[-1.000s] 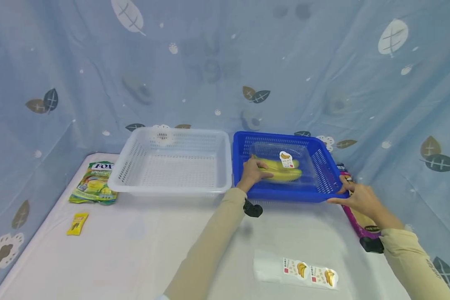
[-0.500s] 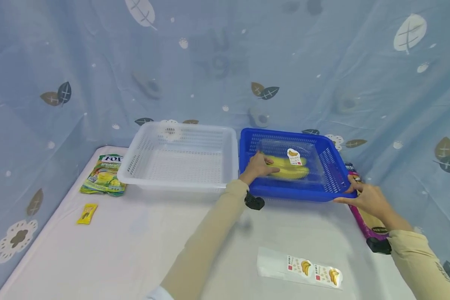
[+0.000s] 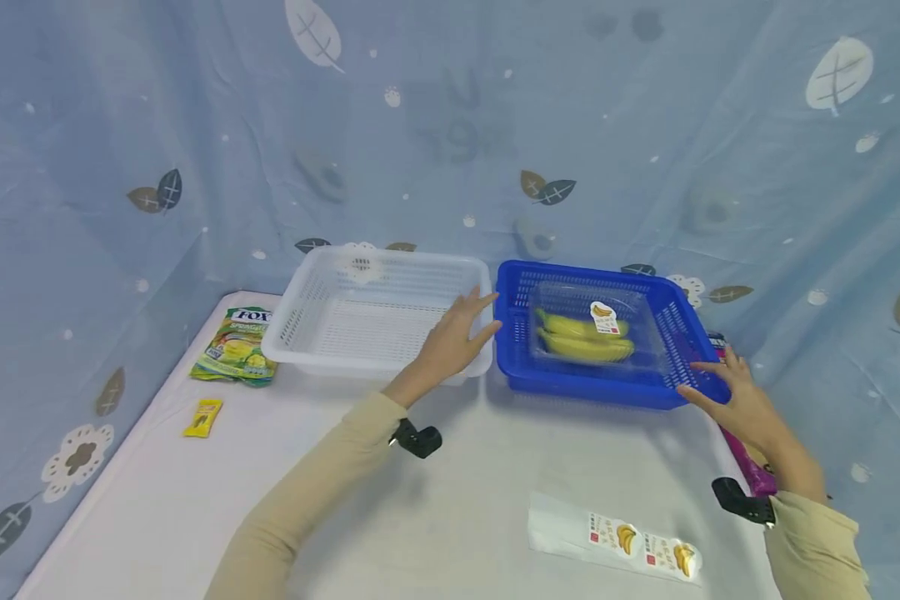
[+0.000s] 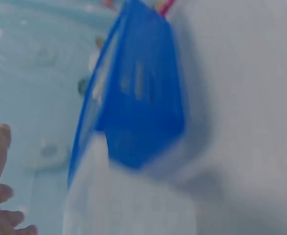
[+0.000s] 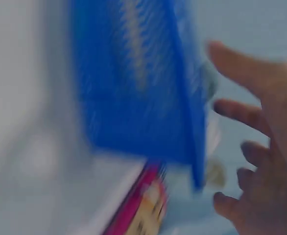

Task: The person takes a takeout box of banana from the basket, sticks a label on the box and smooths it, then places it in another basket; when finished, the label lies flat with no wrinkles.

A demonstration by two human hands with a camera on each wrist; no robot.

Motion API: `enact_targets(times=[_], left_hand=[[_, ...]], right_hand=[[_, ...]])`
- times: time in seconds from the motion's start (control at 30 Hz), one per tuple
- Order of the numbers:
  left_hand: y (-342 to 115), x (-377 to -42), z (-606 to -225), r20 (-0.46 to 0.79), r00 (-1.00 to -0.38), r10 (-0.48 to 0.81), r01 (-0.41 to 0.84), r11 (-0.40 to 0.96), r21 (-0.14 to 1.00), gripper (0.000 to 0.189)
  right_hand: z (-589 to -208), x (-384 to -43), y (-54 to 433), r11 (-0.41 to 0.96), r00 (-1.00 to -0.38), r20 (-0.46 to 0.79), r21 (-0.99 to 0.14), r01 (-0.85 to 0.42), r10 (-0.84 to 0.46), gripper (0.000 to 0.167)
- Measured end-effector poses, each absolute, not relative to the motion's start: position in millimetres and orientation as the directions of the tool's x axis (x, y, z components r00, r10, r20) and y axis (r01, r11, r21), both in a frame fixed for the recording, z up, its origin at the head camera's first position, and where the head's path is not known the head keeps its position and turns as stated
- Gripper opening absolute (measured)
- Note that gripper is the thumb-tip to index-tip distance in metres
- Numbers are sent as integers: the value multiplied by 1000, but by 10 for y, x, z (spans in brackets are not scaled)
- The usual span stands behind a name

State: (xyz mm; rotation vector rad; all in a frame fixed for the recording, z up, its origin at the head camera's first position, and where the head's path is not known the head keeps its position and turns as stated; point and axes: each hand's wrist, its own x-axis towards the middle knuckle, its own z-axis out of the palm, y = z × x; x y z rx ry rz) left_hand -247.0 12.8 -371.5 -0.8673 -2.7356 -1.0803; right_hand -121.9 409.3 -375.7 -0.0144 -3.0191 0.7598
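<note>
A clear plastic box with bananas inside and a banana label on its lid lies in the blue basket. My left hand, fingers spread, hovers over the right side of the white basket, close to the blue one. At the blue basket's front right corner is my right hand, its fingers loosely spread and holding nothing. Both wrist views are blurred; the right one shows the right hand apart from the blue basket wall.
Green snack bags and a small yellow packet lie at the left. A strip of banana labels is on the table's front. Behind the right hand lies a purple package. A patterned blue curtain encloses the back and sides.
My left hand has left the banana box and moved left over the white basket. My right hand has let go of the blue basket's corner. The head view has shifted slightly left.
</note>
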Motion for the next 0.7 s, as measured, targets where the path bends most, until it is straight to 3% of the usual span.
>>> enact_targets(times=[0.13, 0.3, 0.47, 0.7], left_hand=[[-230, -2482, -3793, 341, -844, 415, 531, 740, 412, 54], [-470, -2521, -3916, 348, -876, 333, 424, 877, 228, 64], [-545, -2532, -3997, 319, -916, 244, 306, 938, 161, 81], [-613, -2516, -3999, 262, -948, 182, 230, 959, 163, 88]], right_hand=[[-3650, -1288, 3714, 862, -960, 280, -493, -122, 24, 58], [-3625, -1484, 3259, 935, -854, 517, -274, -227, -56, 60], [-3642, -1642, 2992, 977, -852, 513, -105, -187, -108, 80], [-3663, -1742, 2845, 983, -916, 387, -94, -157, -109, 82]])
